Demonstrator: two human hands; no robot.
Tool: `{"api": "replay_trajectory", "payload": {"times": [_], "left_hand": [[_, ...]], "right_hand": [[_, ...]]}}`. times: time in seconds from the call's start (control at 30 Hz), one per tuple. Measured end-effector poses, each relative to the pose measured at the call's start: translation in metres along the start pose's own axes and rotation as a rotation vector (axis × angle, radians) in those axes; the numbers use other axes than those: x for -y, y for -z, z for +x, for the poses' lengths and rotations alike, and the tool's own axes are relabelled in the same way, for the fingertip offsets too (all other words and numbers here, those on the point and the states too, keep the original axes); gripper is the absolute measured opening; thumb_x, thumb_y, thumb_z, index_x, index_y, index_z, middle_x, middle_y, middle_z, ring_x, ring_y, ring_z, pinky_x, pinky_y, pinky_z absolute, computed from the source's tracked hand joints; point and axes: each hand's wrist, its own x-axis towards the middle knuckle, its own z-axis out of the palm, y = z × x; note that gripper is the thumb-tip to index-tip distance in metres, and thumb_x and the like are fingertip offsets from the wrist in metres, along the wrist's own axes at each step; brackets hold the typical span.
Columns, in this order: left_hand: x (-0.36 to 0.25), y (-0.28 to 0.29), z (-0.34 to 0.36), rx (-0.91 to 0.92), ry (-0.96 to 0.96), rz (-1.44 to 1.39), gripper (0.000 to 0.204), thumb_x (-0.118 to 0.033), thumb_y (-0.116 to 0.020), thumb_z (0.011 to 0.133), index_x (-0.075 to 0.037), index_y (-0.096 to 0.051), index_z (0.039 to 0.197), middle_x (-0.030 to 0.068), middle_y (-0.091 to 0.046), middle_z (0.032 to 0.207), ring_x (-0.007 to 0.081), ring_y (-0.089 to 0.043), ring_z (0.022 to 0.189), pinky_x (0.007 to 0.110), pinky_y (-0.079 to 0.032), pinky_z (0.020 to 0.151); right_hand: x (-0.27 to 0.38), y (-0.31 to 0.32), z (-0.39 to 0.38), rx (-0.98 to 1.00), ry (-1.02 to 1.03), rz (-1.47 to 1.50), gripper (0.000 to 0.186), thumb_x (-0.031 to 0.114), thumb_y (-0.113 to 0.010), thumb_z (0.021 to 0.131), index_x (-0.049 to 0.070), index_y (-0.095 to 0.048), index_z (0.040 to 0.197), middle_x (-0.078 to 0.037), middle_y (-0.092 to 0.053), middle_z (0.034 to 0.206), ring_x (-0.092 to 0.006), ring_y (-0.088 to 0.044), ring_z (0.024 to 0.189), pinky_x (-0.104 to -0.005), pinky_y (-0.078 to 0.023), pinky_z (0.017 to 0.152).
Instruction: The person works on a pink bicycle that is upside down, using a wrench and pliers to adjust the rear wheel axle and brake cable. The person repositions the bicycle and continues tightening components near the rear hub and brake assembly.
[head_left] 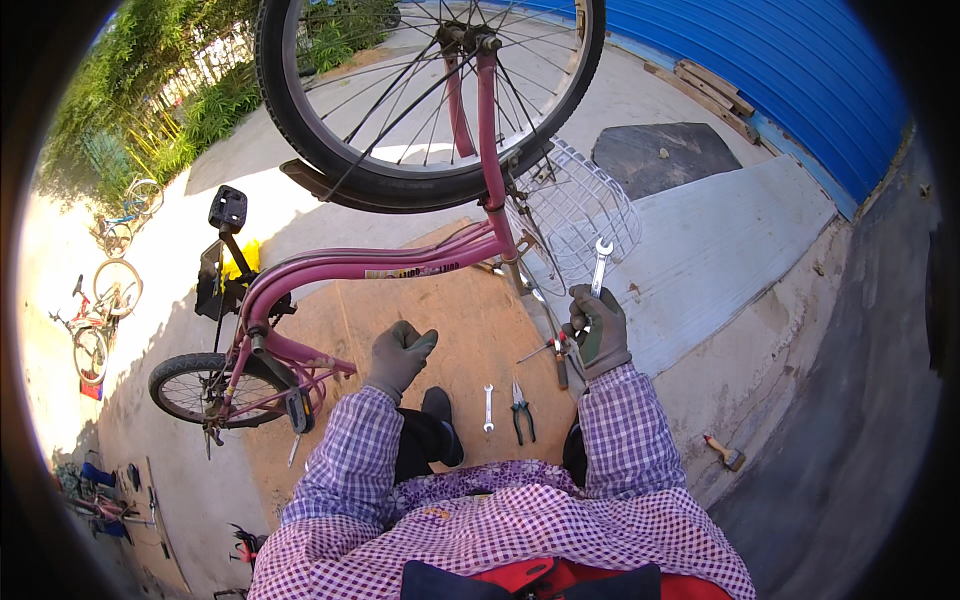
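Observation:
A pink bicycle (375,266) stands upside down in front of me, its front wheel (385,190) raised at the top of the view. In a grey-green work glove, my right hand (600,330) grips a silver wrench (601,266) with the open jaw pointing up. It is held over the handlebar grip (560,371), right of the frame. My left hand (400,356), gloved too, is closed with fingers curled, below the pink frame; whatever it may hold is hidden. A second wrench (489,408) and pliers (524,412) with dark handles lie on the board between my arms.
A brown board (350,312) lies under the bicycle. The white wire basket (585,215) rests near the handlebar. A paintbrush (725,453) lies on the ground at right. Other bicycles (105,310) stand far left. A blue corrugated wall (800,80) rises at upper right.

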Motion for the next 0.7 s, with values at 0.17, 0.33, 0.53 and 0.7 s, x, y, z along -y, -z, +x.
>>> {"api": "replay_trajectory", "payload": {"times": [0.17, 0.33, 0.53, 0.7], "left_hand": [[-0.005, -0.001, 0.001, 0.069, -0.006, 0.005, 0.043, -0.022, -0.084, 0.089, -0.010, -0.046, 0.074, -0.0012, -0.049, 0.065, 0.0092, -0.051, 0.053, 0.028, -0.043, 0.049], [-0.014, 0.000, 0.001, 0.076, -0.002, 0.028, 0.043, -0.027, -0.084, 0.089, -0.008, -0.049, 0.074, -0.0008, -0.050, 0.065, 0.0107, -0.053, 0.054, 0.029, -0.045, 0.050], [-0.018, 0.002, 0.003, 0.102, -0.026, 0.000, 0.044, -0.029, -0.085, 0.088, -0.008, -0.050, 0.073, -0.0006, -0.051, 0.064, 0.0110, -0.054, 0.054, 0.029, -0.046, 0.050], [-0.017, 0.004, 0.003, 0.081, -0.104, -0.027, 0.044, -0.029, -0.085, 0.088, -0.009, -0.049, 0.072, -0.0008, -0.051, 0.064, 0.0105, -0.054, 0.053, 0.029, -0.045, 0.049]], "right_hand": [[-0.003, 0.006, 0.011, -0.008, -0.028, 0.122, 0.029, 0.034, -0.072, 0.099, 0.011, -0.060, 0.086, -0.002, -0.061, 0.074, -0.0107, -0.053, 0.055, -0.0303, -0.047, 0.051], [-0.006, 0.009, 0.014, -0.064, 0.001, 0.024, 0.045, 0.046, -0.068, 0.100, 0.011, -0.056, 0.076, -0.009, -0.064, 0.076, -0.0143, -0.056, 0.056, -0.0328, -0.052, 0.052], [0.006, 0.025, -0.014, -0.060, 0.195, -0.079, 0.047, 0.046, -0.063, 0.104, 0.009, -0.055, 0.075, -0.010, -0.065, 0.079, -0.0139, -0.054, 0.055, -0.0334, -0.053, 0.054], [0.046, 0.077, -0.039, -0.302, 0.399, -0.131, 0.040, 0.044, -0.067, 0.102, 0.006, -0.064, 0.092, -0.009, -0.068, 0.079, -0.0115, -0.055, 0.053, -0.0302, -0.053, 0.051]]}}
